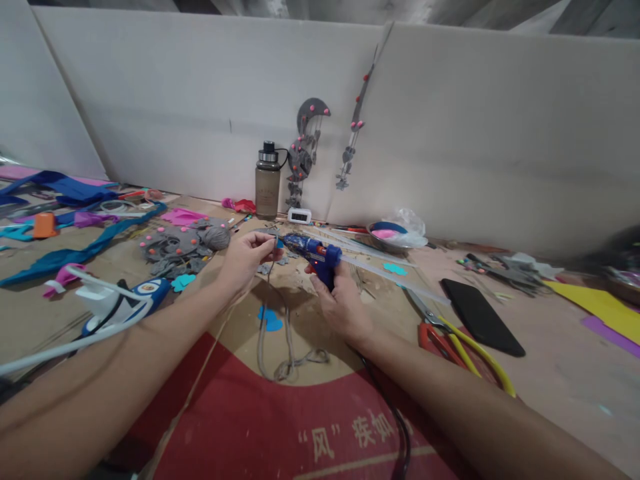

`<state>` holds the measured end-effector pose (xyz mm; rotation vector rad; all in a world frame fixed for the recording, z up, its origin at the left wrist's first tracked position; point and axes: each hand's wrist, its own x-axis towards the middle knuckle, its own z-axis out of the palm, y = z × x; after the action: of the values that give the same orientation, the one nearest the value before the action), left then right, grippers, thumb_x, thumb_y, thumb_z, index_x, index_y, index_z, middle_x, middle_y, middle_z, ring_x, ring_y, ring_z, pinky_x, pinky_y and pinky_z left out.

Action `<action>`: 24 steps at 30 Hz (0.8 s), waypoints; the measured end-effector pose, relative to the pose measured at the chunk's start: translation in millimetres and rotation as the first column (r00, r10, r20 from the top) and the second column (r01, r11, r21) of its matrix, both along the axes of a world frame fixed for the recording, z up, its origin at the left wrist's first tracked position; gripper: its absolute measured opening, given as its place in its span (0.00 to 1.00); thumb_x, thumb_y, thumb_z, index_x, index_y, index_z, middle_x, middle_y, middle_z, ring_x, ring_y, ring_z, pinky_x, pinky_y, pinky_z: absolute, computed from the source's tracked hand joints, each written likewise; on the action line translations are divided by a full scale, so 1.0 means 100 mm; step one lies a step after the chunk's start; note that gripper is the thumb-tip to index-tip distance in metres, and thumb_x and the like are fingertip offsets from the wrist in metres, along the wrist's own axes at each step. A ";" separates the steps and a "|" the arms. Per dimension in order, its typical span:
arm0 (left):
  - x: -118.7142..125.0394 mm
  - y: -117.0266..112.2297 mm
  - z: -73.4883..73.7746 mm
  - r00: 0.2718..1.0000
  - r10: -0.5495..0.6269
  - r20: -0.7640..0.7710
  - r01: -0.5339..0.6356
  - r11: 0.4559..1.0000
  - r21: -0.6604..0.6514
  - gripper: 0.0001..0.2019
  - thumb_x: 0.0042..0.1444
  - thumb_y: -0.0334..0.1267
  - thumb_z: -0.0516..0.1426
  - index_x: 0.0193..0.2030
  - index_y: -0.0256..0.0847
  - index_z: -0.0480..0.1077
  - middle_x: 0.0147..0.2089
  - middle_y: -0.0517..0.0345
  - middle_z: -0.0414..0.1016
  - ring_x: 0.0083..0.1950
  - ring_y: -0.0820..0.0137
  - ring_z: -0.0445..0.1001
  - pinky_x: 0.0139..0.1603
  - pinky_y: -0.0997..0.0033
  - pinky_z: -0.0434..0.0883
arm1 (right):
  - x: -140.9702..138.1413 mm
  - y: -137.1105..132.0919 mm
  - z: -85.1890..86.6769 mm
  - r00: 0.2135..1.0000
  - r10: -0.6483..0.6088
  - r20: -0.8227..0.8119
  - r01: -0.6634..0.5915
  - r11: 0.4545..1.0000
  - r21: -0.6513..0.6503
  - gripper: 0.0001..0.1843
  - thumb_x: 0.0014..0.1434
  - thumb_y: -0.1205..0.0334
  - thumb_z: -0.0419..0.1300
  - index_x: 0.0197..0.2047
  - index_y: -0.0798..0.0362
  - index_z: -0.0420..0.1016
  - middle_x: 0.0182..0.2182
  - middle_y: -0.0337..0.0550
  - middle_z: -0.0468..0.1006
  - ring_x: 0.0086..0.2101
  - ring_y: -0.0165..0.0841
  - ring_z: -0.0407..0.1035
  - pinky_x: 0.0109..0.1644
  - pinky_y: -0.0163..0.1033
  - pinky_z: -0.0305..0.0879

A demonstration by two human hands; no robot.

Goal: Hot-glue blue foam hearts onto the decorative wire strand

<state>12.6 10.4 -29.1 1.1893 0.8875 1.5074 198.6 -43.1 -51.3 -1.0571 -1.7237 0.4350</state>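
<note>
My right hand [345, 307] is wrapped round a blue hot glue gun [325, 260], a long clear glue stick [390, 270] jutting from its back. Its nozzle points left, close to the fingertips of my left hand [250, 257]. Those fingers are pinched on a small blue cutout [279, 243], mostly hidden by them. Grey yarn [287, 320] hangs from there and lies in loops on the cardboard [235, 327]. Beside the yarn rests a blue flower-like cutout [271, 319].
Scissors [430, 317] and a black phone [483, 317] lie right. A bottle [268, 183] and small digital clock [299, 215] stand at the back. Left are grey felt pieces with pink dots [173, 243] and a white-and-blue device [125, 297]. A black cord [395, 413] runs under my right arm.
</note>
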 end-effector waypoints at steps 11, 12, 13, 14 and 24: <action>0.02 -0.01 0.02 1.000 0.001 0.019 -0.001 1.000 -0.005 0.15 0.40 0.41 0.68 0.29 0.34 0.71 0.27 0.60 0.74 0.28 0.74 0.75 0.36 0.71 0.73 | 0.00 -0.01 0.01 1.000 -0.009 -0.001 0.009 1.000 -0.004 0.09 0.60 0.62 0.53 0.44 0.52 0.66 0.38 0.48 0.76 0.38 0.38 0.71 0.46 0.47 0.67; 0.02 -0.01 0.02 1.000 0.000 0.017 0.000 1.000 -0.006 0.15 0.40 0.41 0.68 0.29 0.35 0.71 0.27 0.59 0.74 0.28 0.74 0.75 0.36 0.71 0.73 | 0.00 -0.02 0.01 1.000 -0.005 0.000 0.005 1.000 -0.004 0.09 0.60 0.62 0.53 0.44 0.52 0.66 0.39 0.48 0.76 0.38 0.38 0.71 0.46 0.47 0.67; 0.02 -0.01 0.02 1.000 -0.001 0.016 0.001 1.000 -0.008 0.15 0.40 0.42 0.68 0.29 0.35 0.71 0.27 0.59 0.74 0.28 0.74 0.75 0.36 0.71 0.73 | 0.00 -0.02 0.01 1.000 -0.004 0.003 0.004 1.000 -0.005 0.09 0.60 0.61 0.53 0.44 0.52 0.66 0.39 0.48 0.76 0.39 0.38 0.71 0.47 0.47 0.67; 0.02 -0.01 0.01 1.000 -0.001 0.015 0.001 1.000 -0.010 0.15 0.40 0.42 0.68 0.29 0.35 0.71 0.27 0.59 0.74 0.27 0.73 0.75 0.36 0.71 0.73 | 0.00 -0.02 0.01 1.000 -0.004 0.007 0.004 1.000 -0.006 0.09 0.60 0.61 0.53 0.44 0.52 0.66 0.39 0.48 0.76 0.39 0.38 0.71 0.47 0.47 0.67; 0.02 -0.01 0.01 1.000 0.016 0.027 -0.016 1.000 -0.012 0.16 0.38 0.42 0.68 0.28 0.35 0.70 0.27 0.59 0.73 0.28 0.73 0.74 0.37 0.68 0.74 | 0.00 0.01 -0.02 1.000 -0.009 -0.018 0.008 1.000 -0.008 0.10 0.59 0.61 0.53 0.45 0.50 0.65 0.38 0.47 0.76 0.39 0.40 0.72 0.46 0.48 0.68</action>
<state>15.0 9.8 -27.8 1.1532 0.8885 1.5252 198.9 -42.4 -53.7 -1.0629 -1.7019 0.4457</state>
